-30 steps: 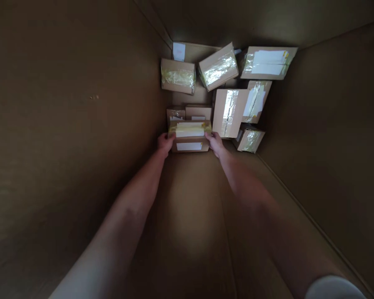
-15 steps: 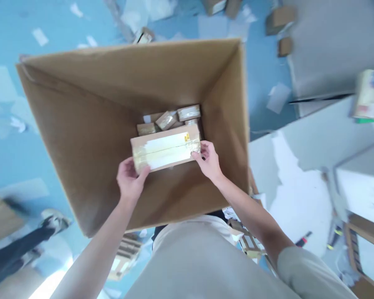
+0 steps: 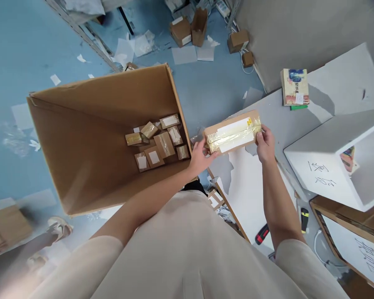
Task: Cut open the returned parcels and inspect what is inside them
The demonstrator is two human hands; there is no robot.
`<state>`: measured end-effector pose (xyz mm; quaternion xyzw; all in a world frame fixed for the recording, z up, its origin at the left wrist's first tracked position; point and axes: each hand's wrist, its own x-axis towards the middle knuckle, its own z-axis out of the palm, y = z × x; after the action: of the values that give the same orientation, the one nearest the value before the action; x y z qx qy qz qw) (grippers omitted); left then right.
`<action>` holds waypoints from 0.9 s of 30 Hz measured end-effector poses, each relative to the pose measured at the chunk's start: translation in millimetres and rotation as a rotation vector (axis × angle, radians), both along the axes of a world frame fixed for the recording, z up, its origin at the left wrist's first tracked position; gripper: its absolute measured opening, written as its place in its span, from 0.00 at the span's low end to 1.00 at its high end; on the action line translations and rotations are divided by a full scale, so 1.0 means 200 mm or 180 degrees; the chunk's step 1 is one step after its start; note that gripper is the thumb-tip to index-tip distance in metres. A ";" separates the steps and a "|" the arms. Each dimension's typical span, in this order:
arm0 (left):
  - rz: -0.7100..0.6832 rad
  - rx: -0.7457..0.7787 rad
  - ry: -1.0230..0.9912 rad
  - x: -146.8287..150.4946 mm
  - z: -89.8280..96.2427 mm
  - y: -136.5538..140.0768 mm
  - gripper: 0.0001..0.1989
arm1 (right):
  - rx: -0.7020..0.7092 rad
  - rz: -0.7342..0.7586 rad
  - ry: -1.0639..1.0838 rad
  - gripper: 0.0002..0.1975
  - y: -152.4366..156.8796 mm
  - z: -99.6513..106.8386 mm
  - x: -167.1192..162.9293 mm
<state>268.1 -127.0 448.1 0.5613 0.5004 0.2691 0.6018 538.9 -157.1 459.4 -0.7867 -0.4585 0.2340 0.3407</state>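
Between my two hands is a long cardboard box (image 3: 233, 132) with a white label, a small yellow sticker and shiny clear tape. My left hand (image 3: 202, 157) grips its left end, thumb along the near edge. At the right end, my right hand (image 3: 266, 143) is closed on the corner. The box is held over the near edge of the white worktable, to the right of a large open carton (image 3: 102, 87). Several small taped parcels (image 3: 164, 144) lie in the bottom of that carton.
On the worktable (image 3: 246, 178) are a red-and-black handled tool (image 3: 262, 234), a yellow-and-black one (image 3: 304, 220) and a stack of books (image 3: 295, 87). A white box with handwriting (image 3: 324, 174) stands at right. Small boxes (image 3: 180, 31) and paper scraps litter the blue floor. Another person's foot (image 3: 60, 227) shows lower left.
Both hands have lifted the long box out of the large carton and carried it right, to the worktable. The view has turned right, and the parcels beneath now show.
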 end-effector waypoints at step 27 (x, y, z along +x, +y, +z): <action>0.0263 -0.1739 0.0137 -1.19 -0.88 0.20 0.21 | -0.1229 0.2752 -0.1784 0.27 0.87 -0.22 -1.72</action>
<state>31.0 -87.1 272.9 0.3630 0.5895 0.1365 0.7086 195.2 16.7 415.0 -0.6071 -0.7618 0.2141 -0.0722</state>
